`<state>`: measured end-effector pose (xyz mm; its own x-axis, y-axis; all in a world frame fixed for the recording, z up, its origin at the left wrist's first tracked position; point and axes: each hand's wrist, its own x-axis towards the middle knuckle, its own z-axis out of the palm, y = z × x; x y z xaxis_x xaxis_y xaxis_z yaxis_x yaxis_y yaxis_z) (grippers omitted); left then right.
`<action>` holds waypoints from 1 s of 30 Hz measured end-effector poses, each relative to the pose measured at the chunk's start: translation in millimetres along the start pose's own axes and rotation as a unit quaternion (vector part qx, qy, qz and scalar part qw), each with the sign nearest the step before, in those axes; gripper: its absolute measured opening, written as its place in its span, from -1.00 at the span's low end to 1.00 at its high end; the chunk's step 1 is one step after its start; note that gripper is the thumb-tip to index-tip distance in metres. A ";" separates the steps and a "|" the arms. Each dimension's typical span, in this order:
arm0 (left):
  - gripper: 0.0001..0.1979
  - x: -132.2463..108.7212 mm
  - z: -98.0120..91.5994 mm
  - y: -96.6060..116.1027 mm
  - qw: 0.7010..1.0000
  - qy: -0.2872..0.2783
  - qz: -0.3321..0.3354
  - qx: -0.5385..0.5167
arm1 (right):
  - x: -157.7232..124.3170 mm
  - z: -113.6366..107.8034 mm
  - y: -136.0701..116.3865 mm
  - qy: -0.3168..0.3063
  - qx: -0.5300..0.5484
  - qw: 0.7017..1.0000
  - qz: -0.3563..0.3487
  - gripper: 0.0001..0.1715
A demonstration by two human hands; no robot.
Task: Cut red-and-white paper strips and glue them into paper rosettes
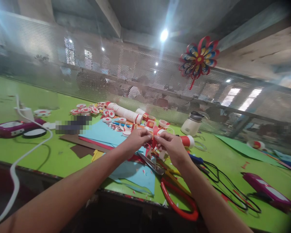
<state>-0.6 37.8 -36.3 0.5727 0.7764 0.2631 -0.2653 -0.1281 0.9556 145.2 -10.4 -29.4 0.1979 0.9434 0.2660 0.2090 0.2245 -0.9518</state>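
Note:
Both my hands meet over the middle of the green table (63, 152). My left hand (135, 139) and my right hand (171, 145) are closed, pinching between them a small red paper piece (154, 137) with curled strips. Beneath them lie light blue paper sheets (135, 174) and red-handled scissors (174, 194). Just behind my hands stand several small red and white paper rolls (163, 123).
A long white roll (124, 112) and several red-white discs (87, 110) lie at the back. A white cable (16, 161) runs at left, black cables (223, 184) at right, beside a purple device (269, 191). A white jug (192, 124) stands by the mesh screen, where a paper flower (199, 60) hangs.

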 end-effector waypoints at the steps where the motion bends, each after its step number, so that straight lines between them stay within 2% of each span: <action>1: -0.86 -0.1 -0.1 0.1 1.000 -0.001 0.000 -0.001 | -0.7 -0.2 -1.7 -0.003 0.012 1.000 0.008 -0.63; 8: -0.87 2.1 -1.1 -2.2 1.000 0.002 -0.002 -0.009 | -5.2 -1.5 -11.3 -0.015 0.061 0.998 0.027 -0.59; 15: -0.88 2.9 -0.8 -2.5 0.999 0.023 -0.007 -0.031 | -5.1 -5.3 -6.3 -0.010 0.073 0.997 0.017 -0.62; 19: -0.89 3.5 0.0 -2.4 0.999 0.029 -0.017 -0.037 | -6.0 -4.5 -4.4 -0.006 0.047 0.999 0.002 -0.68; 24: -0.88 4.7 0.6 -3.7 0.998 0.032 0.002 -0.052 | -8.6 -3.3 -5.5 0.003 0.023 1.000 -0.013 -0.68; 30: -0.85 4.1 -1.4 -2.7 0.993 0.077 0.042 -0.077 | -11.2 3.1 0.4 0.005 -0.096 0.993 -0.062 -0.69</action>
<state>1.4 42.2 -38.0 0.4224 0.8533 0.3057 -0.4285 -0.1092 0.8969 140.1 -20.1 -33.2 0.1686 0.9090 0.3813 0.4102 0.2870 -0.8656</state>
